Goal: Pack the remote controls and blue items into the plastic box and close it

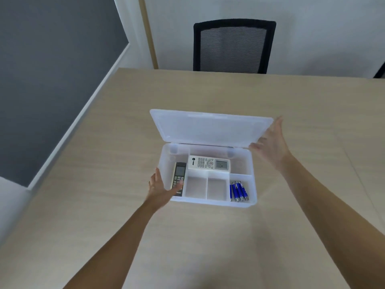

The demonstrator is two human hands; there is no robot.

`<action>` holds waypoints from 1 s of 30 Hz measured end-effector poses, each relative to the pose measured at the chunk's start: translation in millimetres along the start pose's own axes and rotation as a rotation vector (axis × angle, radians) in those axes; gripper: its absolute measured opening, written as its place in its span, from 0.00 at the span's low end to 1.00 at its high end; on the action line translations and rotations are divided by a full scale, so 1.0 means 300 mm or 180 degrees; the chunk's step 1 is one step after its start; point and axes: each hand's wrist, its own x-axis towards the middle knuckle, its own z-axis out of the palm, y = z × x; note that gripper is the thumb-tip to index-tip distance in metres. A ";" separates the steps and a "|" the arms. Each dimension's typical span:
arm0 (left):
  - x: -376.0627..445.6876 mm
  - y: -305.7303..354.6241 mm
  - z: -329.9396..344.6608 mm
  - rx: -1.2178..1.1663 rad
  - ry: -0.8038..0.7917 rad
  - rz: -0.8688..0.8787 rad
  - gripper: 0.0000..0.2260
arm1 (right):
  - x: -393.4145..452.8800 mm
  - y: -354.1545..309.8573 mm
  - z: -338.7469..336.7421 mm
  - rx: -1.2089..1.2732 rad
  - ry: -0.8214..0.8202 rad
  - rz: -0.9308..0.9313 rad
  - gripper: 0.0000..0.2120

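A clear plastic box (253,182) sits mid-table with its hinged lid (210,128) standing open at the back. A white remote (209,163) lies across the rear compartment. A dark remote (178,181) lies lengthwise in the left compartment. Several blue pens (238,191) lie in the front right compartment. My left hand (161,190) is open at the box's front left corner, thumb over the dark remote's lower end. My right hand (270,146) is open and blurred beside the lid's right edge, holding nothing.
The box rests on a light wooden table (208,236). A black mesh chair (233,46) stands behind the far edge. The table's left edge runs diagonally beside grey floor (52,80). Two small middle compartments of the box hold nothing.
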 end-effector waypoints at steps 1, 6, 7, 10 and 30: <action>-0.005 0.005 -0.030 -0.0848 -0.0128 -0.0078 0.45 | -0.044 -0.001 -0.018 0.0168 -0.0025 0.0072 0.48; -0.062 -0.022 -0.144 -0.3283 -0.0011 -0.0369 0.44 | -0.269 0.146 -0.053 -0.1111 0.0283 -0.0047 0.27; -0.051 -0.022 -0.145 -0.3245 0.0034 -0.0399 0.44 | -0.282 0.191 -0.053 -0.1214 0.0368 -0.0086 0.21; -0.029 0.006 -0.119 -0.2391 0.0012 -0.0487 0.42 | -0.294 0.309 -0.041 -0.1424 0.0664 -0.0498 0.06; -0.048 0.022 0.045 0.1013 0.0647 -0.0263 0.50 | -0.336 0.441 0.012 -0.3359 0.0691 0.0029 0.50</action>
